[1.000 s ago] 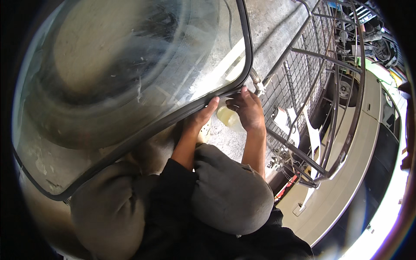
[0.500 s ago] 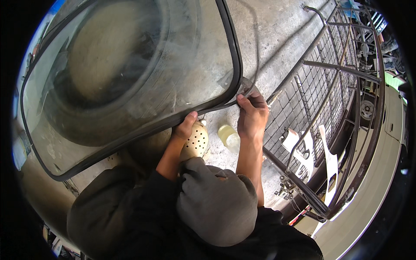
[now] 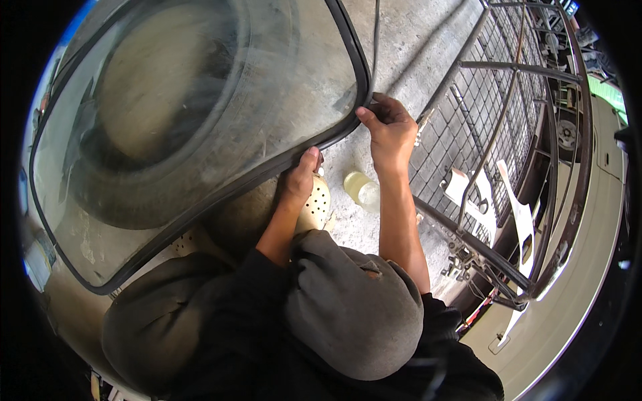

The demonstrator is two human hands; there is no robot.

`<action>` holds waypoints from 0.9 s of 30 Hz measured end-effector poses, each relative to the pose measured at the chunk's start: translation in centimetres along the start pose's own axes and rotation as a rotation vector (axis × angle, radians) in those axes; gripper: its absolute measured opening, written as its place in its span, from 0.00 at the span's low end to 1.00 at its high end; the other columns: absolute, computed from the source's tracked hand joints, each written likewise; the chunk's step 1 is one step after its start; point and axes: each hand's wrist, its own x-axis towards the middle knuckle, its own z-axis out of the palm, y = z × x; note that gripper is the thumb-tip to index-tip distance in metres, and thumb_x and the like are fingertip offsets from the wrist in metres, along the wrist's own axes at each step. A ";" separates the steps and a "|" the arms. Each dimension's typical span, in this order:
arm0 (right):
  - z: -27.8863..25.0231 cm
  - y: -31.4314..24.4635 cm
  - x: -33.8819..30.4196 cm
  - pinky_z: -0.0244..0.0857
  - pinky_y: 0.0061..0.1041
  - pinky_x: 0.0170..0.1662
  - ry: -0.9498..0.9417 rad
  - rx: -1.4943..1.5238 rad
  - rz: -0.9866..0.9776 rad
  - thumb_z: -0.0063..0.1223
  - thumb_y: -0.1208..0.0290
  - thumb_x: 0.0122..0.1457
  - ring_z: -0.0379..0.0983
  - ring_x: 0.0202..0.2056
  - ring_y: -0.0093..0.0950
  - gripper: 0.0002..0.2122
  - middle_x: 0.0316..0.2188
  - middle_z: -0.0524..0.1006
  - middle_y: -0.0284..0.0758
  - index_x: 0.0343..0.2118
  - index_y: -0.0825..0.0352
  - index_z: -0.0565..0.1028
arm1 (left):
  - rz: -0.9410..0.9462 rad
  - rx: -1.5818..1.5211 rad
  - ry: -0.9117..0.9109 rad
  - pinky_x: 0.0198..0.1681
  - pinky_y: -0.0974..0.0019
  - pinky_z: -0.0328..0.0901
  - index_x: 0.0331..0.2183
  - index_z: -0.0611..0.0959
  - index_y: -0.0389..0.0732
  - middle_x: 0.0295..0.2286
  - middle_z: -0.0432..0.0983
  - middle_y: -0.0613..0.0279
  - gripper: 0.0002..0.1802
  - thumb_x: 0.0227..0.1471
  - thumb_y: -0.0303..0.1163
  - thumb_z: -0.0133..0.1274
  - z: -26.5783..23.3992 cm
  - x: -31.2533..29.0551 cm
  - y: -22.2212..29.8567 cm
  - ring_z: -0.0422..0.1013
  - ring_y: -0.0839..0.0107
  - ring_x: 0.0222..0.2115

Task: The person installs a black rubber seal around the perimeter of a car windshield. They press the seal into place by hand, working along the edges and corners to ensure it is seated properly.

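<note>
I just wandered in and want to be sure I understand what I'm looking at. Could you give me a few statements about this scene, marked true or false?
1. The bare left hand holds the black rubber edging of the large, clear glass pane. True.
2. The bare right hand rests on a knee. False: it is at the edging, by the pane's rounded corner.
3. A pale yellow, translucent container shows between the cream, perforated shoe and the right forearm. True.
4. The brown metal-tube frame with wire mesh is on the person's left. False: it is on the right.
5. The person wears gloves. False: both hands are bare.
</note>
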 end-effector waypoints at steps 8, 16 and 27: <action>0.5 -0.1 -3.2 0.68 0.24 0.40 0.002 0.339 0.256 0.60 0.74 0.52 0.73 0.36 0.27 0.20 0.35 0.75 0.42 0.45 0.78 0.68 | 0.216 0.301 0.154 0.35 0.67 0.64 0.30 0.79 0.35 0.27 0.75 0.63 0.14 0.50 0.38 0.53 1.0 -0.5 0.5 0.69 0.72 0.29; 1.1 -0.2 -4.2 0.63 0.30 0.50 -0.345 0.697 0.376 0.57 0.82 0.50 0.69 0.45 0.34 0.26 0.44 0.71 0.46 0.53 0.76 0.60 | 0.183 0.209 0.053 0.41 0.67 0.64 0.37 0.79 0.33 0.32 0.76 0.60 0.15 0.53 0.35 0.51 0.4 -0.7 1.0 0.70 0.73 0.35; 1.5 0.1 -3.5 0.65 0.28 0.47 -0.407 0.711 0.376 0.52 0.83 0.51 0.70 0.42 0.30 0.19 0.39 0.72 0.41 0.47 0.75 0.63 | 0.154 0.076 0.061 0.29 0.70 0.63 0.27 0.78 0.34 0.23 0.73 0.66 0.07 0.52 0.28 0.50 0.5 -0.7 1.3 0.69 0.77 0.26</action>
